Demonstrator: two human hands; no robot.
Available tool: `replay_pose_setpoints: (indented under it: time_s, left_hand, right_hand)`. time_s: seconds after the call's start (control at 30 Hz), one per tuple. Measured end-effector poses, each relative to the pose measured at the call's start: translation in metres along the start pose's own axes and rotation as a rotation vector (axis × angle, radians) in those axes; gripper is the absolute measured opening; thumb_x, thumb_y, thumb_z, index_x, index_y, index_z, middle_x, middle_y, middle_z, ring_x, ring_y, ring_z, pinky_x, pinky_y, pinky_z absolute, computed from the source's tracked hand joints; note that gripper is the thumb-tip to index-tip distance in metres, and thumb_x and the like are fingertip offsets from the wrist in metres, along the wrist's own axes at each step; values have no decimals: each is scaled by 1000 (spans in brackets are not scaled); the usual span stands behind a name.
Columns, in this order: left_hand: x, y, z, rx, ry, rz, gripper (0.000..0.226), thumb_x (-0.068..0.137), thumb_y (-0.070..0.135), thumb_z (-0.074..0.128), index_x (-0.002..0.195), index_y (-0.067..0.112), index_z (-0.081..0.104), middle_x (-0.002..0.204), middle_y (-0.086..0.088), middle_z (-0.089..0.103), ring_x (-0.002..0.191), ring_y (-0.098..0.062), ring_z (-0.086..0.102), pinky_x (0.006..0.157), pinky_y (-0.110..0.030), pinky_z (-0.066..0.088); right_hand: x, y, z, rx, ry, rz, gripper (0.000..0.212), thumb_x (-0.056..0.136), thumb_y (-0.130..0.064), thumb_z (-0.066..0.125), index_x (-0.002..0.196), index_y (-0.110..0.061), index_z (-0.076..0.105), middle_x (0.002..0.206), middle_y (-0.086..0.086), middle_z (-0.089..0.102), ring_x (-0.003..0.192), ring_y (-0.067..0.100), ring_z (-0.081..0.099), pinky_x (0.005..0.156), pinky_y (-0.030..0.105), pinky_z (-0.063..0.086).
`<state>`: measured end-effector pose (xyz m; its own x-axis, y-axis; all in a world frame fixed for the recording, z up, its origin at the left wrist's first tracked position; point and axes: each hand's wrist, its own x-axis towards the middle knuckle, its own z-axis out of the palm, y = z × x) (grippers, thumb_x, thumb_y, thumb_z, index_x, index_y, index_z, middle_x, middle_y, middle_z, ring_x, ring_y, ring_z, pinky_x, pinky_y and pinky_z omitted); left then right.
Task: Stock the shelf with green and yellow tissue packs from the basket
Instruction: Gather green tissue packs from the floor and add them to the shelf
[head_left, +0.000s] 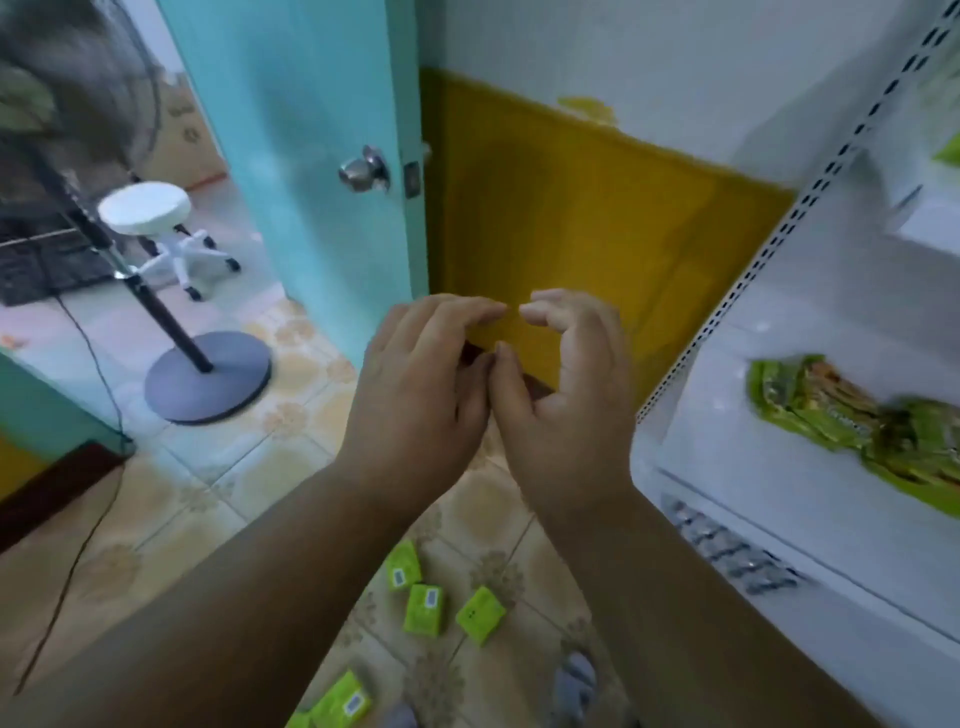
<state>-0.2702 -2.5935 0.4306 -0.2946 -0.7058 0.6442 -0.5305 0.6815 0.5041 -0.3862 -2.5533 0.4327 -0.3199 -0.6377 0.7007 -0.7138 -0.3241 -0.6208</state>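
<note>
My left hand (421, 395) and my right hand (571, 395) are raised side by side in front of the yellow wall, fingers loosely curled toward each other, thumbs almost touching. Neither holds anything. Below them, several green tissue packs (425, 609) lie scattered on the tiled floor, with another green pack (343, 702) near the bottom edge. On the white shelf (779, 467) at the right lies a pile of green and yellow packs (852, 421), blurred. No basket is in view.
A turquoise door (311, 156) stands open at the left of the yellow wall panel. Beyond it are a standing fan on a round base (208, 379) with a trailing cable and a white wheeled stool (150, 213). The shelf's perforated upright (769, 249) runs diagonally.
</note>
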Motion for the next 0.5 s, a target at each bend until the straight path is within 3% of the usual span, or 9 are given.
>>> replay_pose_setpoints:
  time_s: [0.13, 0.37, 0.5]
  left_hand:
    - [-60, -68, -5, 54, -87, -122, 31, 90, 9, 61, 121, 14, 61, 112, -2, 64, 104, -24, 57, 91, -34, 43]
    - [-172, -175, 77, 22, -264, -480, 43, 83, 5, 59, 125, 18, 58, 111, 1, 64, 104, -24, 56, 94, -37, 41]
    - [-253, -221, 169, -67, -375, -657, 47, 82, 0, 57, 124, 18, 58, 109, 2, 64, 102, -17, 55, 87, -25, 38]
  right_hand:
    - [-56, 14, 67, 65, -181, 86, 26, 83, -4, 68, 108, -1, 63, 112, 9, 60, 108, 22, 57, 91, 37, 50]
    - [-169, 112, 163, -23, -509, 344, 29, 82, -14, 66, 110, -13, 61, 109, -4, 55, 106, 13, 54, 89, 20, 42]
    - [-256, 198, 192, -96, -624, 516, 29, 84, -15, 64, 112, -16, 58, 108, -4, 55, 101, 9, 52, 84, 19, 40]
